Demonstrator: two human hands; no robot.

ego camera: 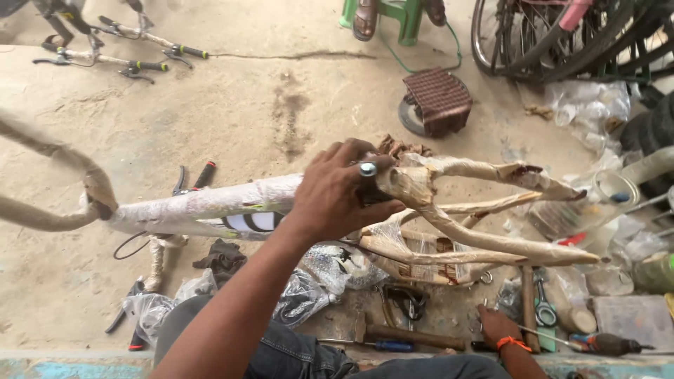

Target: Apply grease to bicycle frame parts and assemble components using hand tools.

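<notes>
Left hand (335, 198): fingers curled and clamped over the seat-tube end of the wrapped bicycle frame (210, 207), thumb underneath, just beside a small silver bolt head (368, 168) at the seat clamp.
Right hand (496, 326): low at the near right, an orange band on the wrist, fingers bent down among tools on the ground; whether they grip anything I cannot tell.
Bicycle frame: held up across the middle of the scene, covered in brown paper and clear film, rear stays (491, 242) pointing right.
Near ground: a hammer (407, 334) with a wooden handle, a blue-handled screwdriver (375, 344), pliers (404, 300) and plastic bags (309, 281).
Far left: handlebars with brake levers (105, 60) lying on the sandy floor.
Far right: bicycle wheels (533, 35) and a small padded stool (439, 100).
</notes>
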